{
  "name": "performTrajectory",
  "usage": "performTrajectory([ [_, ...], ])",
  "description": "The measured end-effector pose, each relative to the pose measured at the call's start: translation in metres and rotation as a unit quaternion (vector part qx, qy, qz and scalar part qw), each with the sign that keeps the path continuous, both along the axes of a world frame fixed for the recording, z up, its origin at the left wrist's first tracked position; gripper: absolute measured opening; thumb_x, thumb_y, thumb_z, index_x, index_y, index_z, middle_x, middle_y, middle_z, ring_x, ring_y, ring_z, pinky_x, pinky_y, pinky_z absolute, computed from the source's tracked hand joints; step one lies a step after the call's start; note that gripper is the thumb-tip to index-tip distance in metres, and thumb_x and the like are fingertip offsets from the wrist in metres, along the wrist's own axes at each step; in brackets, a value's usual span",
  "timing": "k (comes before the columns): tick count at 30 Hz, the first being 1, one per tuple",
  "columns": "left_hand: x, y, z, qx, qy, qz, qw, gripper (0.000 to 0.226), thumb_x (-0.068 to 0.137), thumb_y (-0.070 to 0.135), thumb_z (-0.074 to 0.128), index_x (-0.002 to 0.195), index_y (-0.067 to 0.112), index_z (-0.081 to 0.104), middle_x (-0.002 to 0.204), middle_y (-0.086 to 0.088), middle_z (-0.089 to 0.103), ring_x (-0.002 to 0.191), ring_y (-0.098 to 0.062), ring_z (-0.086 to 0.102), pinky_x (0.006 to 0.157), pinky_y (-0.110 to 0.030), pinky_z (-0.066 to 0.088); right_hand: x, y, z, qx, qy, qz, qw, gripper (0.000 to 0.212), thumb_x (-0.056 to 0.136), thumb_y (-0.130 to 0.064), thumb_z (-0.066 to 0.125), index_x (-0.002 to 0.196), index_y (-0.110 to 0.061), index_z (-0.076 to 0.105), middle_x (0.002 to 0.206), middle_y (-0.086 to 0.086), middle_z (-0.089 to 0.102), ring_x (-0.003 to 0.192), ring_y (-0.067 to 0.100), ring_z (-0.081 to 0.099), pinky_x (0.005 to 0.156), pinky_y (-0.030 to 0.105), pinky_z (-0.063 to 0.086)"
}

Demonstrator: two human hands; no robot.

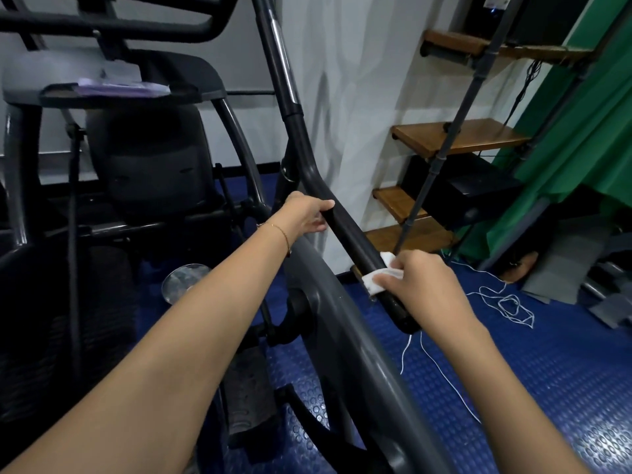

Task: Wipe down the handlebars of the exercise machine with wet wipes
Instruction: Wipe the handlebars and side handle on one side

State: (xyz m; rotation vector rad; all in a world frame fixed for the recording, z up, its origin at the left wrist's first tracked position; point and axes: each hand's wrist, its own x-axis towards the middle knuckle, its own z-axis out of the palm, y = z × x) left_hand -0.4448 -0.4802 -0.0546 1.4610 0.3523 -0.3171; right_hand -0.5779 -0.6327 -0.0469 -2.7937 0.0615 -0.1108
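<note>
No writing is legible anywhere. The flat purple packet [116,87] on the grey plastic console tray [191,96] is blurred, and the white label [497,1] on the black box at top right is too small.

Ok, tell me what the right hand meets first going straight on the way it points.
Probably the left hand, gripping the handlebar further up; the right hand holds its wipe on that same bar.

At the far edge of the blue studded floor [547,388] stand wooden shelves [458,136] — green cloth [581,131] hanging to their right, a white curtain [359,97] to their left. A white cord [505,302] lies tangled on the floor.
</note>
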Motion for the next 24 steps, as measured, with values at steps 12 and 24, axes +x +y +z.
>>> performTrajectory([
  [12,-0.119,-0.024,0.000,-0.145,-0.089,-0.117,0.978,0.031,0.090,0.030,0.058,0.107,0.006,0.066,0.075,0.004,0.070,0.065,-0.005,0.065,0.058,-0.016,0.054,0.010,-0.010,0.017,0.221,-0.087,0.129,0.963,0.011,0.079,-0.028,0.071,0.089,-0.029,0.068,0.088,-0.004,0.055,0.083,0.009,0.054,0.068,0.020,0.042],
  [24,-0.128,-0.035,-0.050,0.315,-0.546,-0.085,0.772,0.021,0.084,0.004,0.059,0.097,0.011,0.075,0.091,0.000,0.066,0.090,-0.015,0.058,0.081,-0.016,0.044,0.052,-0.042,-0.021,0.293,0.056,0.131,0.945,0.036,0.086,0.016,0.043,0.112,0.003,0.065,0.107,0.017,0.066,0.088,0.013,0.063,0.075,0.017,0.055],
])
